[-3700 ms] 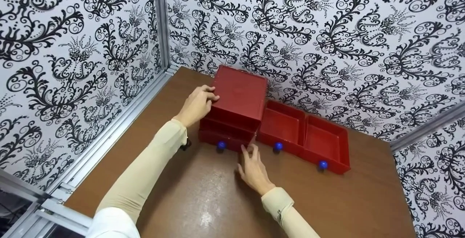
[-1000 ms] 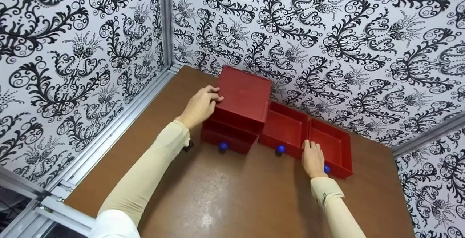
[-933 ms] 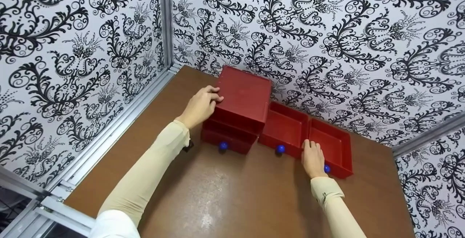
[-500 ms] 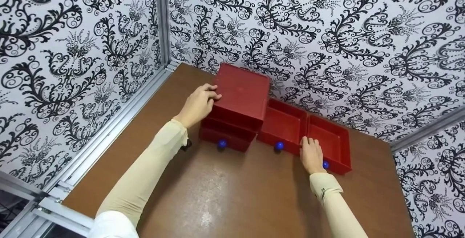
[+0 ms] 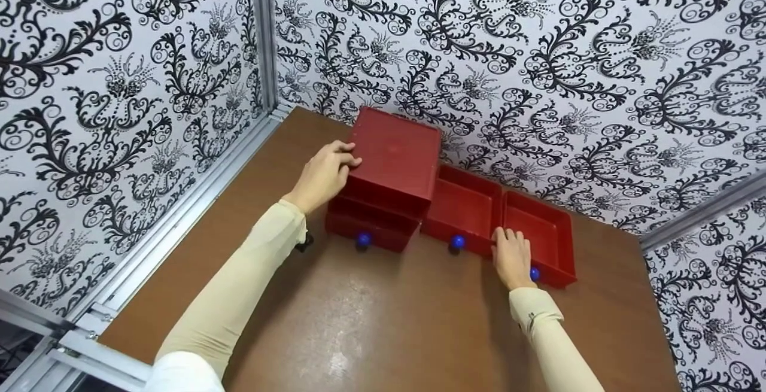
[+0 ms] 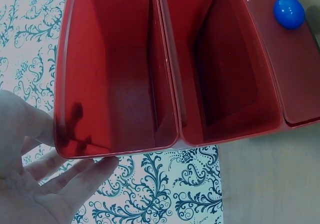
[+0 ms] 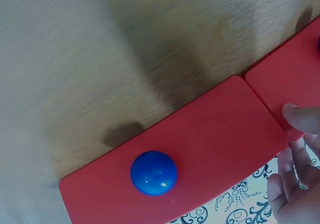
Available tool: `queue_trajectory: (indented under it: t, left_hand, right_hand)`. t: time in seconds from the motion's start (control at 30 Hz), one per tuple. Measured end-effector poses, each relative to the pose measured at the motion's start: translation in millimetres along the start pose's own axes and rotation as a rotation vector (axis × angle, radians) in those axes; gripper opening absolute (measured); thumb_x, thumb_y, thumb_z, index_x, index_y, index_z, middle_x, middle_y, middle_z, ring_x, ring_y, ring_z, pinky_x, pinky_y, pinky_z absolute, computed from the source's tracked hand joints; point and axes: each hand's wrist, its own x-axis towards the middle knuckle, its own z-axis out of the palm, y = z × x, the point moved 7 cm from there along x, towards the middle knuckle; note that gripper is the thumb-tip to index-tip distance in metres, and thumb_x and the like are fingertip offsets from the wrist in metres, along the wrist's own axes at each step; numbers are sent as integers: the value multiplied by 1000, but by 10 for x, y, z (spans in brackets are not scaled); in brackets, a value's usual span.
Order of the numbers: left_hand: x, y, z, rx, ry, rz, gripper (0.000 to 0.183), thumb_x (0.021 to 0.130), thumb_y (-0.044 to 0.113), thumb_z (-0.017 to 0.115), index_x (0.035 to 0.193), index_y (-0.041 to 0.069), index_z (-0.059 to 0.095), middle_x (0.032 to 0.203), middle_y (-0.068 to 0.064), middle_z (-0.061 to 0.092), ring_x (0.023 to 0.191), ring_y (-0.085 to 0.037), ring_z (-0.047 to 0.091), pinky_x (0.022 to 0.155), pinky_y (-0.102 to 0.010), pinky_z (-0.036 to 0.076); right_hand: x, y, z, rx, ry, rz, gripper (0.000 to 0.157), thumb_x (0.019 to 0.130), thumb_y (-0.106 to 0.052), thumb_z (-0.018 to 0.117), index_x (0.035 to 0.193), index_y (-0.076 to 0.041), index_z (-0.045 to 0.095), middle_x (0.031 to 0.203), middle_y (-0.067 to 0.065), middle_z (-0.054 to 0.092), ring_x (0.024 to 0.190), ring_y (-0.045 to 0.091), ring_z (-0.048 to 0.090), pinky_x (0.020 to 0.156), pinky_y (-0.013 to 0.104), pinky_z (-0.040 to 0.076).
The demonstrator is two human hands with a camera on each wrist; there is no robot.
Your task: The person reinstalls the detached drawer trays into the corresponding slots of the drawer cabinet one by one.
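Note:
A red drawer cabinet (image 5: 395, 152) stands by the back wall. Two empty slots (image 6: 115, 79) show at its front, above a bottom drawer with a blue knob (image 6: 289, 12). My left hand (image 5: 323, 173) rests on the cabinet's upper left edge with loose fingers spread. Two empty red drawers lie side by side to the cabinet's right: a left drawer (image 5: 464, 203) and a right drawer (image 5: 535, 227), each with a blue knob. Where they meet, my right hand (image 5: 512, 257) pinches the left drawer's front corner, thumb (image 7: 302, 119) on the front face and fingers over the rim.
The brown table (image 5: 359, 332) stretches in front of the drawers. Patterned wallpaper (image 5: 508, 51) covers the walls behind and to the left. A metal frame rail (image 5: 185, 212) runs along the table's left edge.
My right hand has moved rightward from the cabinet's bottom drawer to the corner between the two loose drawers, where it has stayed over the last second. The left hand keeps its place.

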Motion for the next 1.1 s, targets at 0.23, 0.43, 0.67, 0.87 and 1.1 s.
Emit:
queue_trajectory:
  t: [0.23,0.43,0.67,0.87,1.1]
  left_hand:
    - [5,-11,1,-6,-15,-21,29,93,4,53,113,7,75,141,-7,59,136,-30,52,115,-49,43]
    - [0,-18,21,-14,-22,-27,29,93,4,54,114,7,74,142,-8,59,136,-31,52,116,-49,42]
    - [-5,-19,26,-13,-24,-21,29,93,3,54,114,7,74,142,-8,59,135,-31,52,115,-50,43]
    - [-9,-17,16,-2,-12,-16,30,93,3,54,113,8,75,140,-8,60,134,-30,53,112,-50,45]
    - [-12,-12,15,7,-10,-17,30,92,4,54,112,9,76,140,-6,60,135,-29,53,111,-49,45]
  right_hand:
    - [-48,-19,-19,67,22,-33,17,84,-1,71,94,-3,57,89,21,65,89,43,57,75,51,45]
    - [-85,-18,-61,83,60,-40,18,81,-2,75,89,-7,59,84,18,69,88,40,58,72,48,41]
    - [-150,-45,-113,116,69,-43,18,82,-4,75,88,-9,60,78,14,67,88,36,57,75,44,35]
    - [-252,-78,-204,158,124,-92,20,80,-2,77,87,-11,60,76,10,65,87,32,56,75,41,31]
    - [-420,-109,-321,235,156,-137,18,80,-1,77,88,-11,64,78,8,67,85,29,57,74,38,33]
